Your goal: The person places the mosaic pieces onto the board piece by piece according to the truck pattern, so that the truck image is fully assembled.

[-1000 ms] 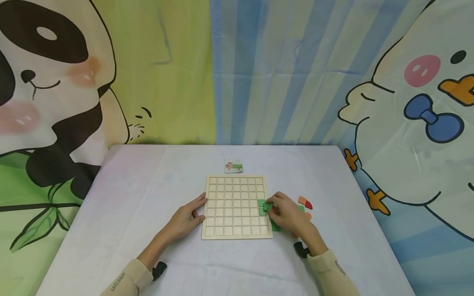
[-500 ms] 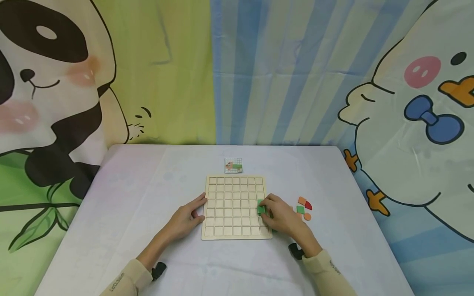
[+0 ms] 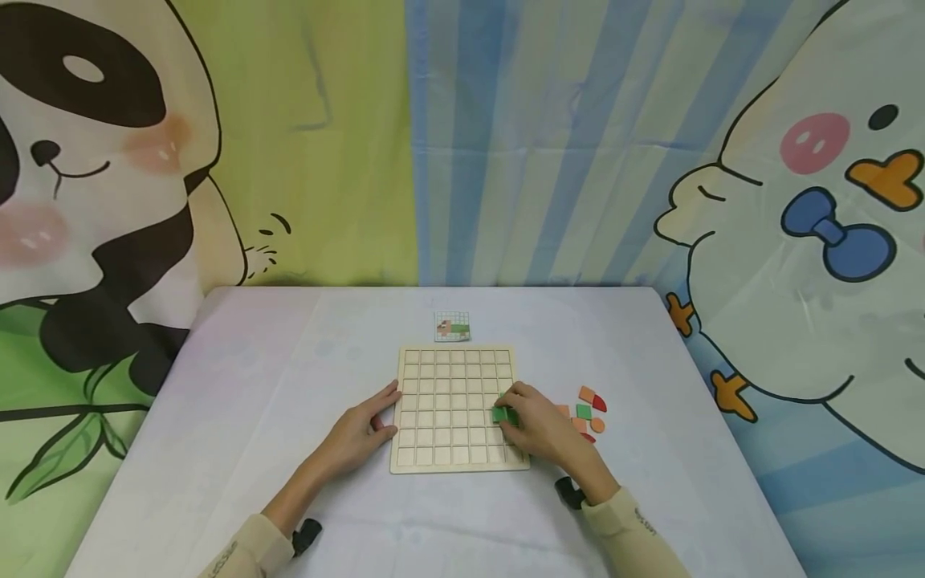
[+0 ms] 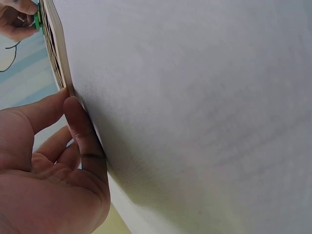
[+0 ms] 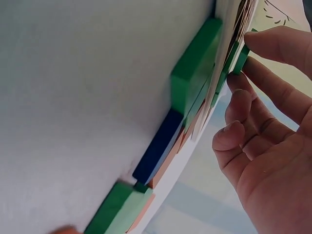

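Observation:
A pale wooden grid board (image 3: 442,418) lies on the white table. My left hand (image 3: 354,433) touches its left edge, thumb and fingertips set apart along the rim. Over the right-hand columns, my right hand (image 3: 538,424) pinches a small green square tile (image 5: 241,59) between thumb and forefinger, seen edge-on in the right wrist view. Another green tile (image 5: 219,87) sits in the board just beneath it. In the head view, the right fingers partly cover these green tiles, so which cell the held one is over cannot be told.
Right of the board lie loose pieces, among them a green square (image 3: 583,411), an orange square (image 3: 587,393), an orange disc (image 3: 597,425) and a red rounded piece (image 3: 599,404). A blue piece (image 5: 158,146) shows beside the board in the right wrist view. Behind the board lies a small picture card (image 3: 452,327).
My right hand has carried the green tile leftward from the board's right edge to over its right columns, uncovering more loose pieces. My left hand keeps its place at the left edge.

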